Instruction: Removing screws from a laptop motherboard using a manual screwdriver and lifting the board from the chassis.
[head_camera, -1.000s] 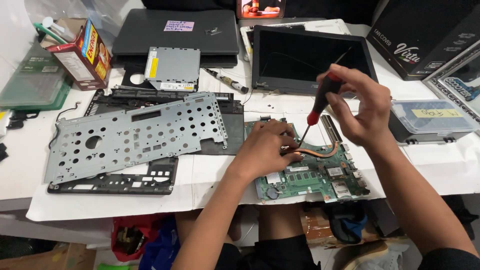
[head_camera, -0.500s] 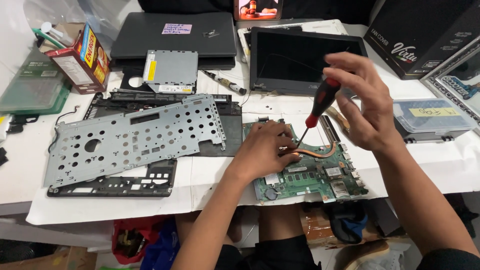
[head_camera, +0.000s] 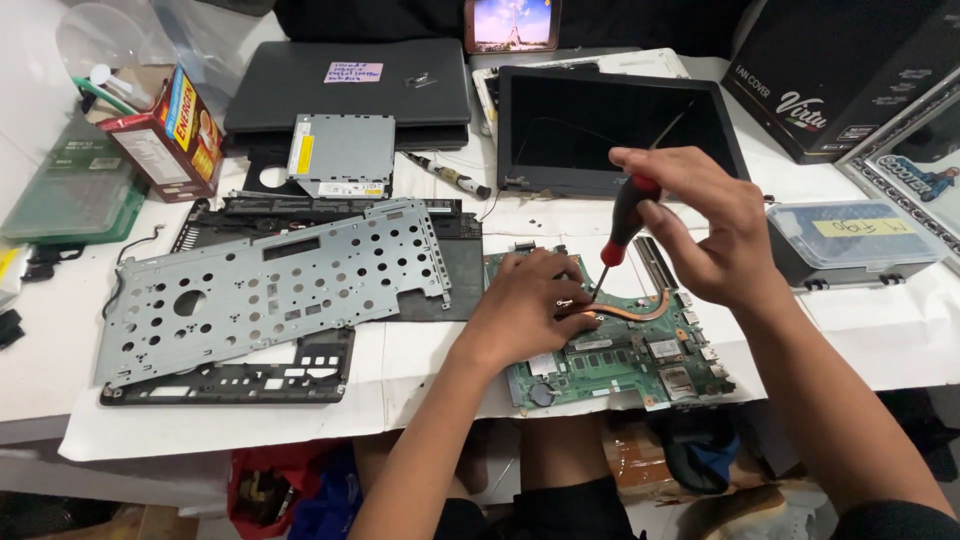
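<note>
The right hand (head_camera: 725, 235) is gripping a screwdriver (head_camera: 622, 222) tip-down on the board (head_camera: 640, 350) beside the flat, empty left hand (head_camera: 530, 305) (plate (head_camera: 270, 290) already off, lying left), copper pipe (head_camera: 640, 310) seemingly not yet removed.

White table (head_camera: 45, 350) under white paper sheet (head_camera: 230, 420), closed laptop (head_camera: 350, 85), clear plastic box (head_camera: 850, 240)

Bare paper (head_camera: 860, 330) right of the motherboard (head_camera: 640, 360); metal plate (head_camera: 270, 285) crowds its left
</note>
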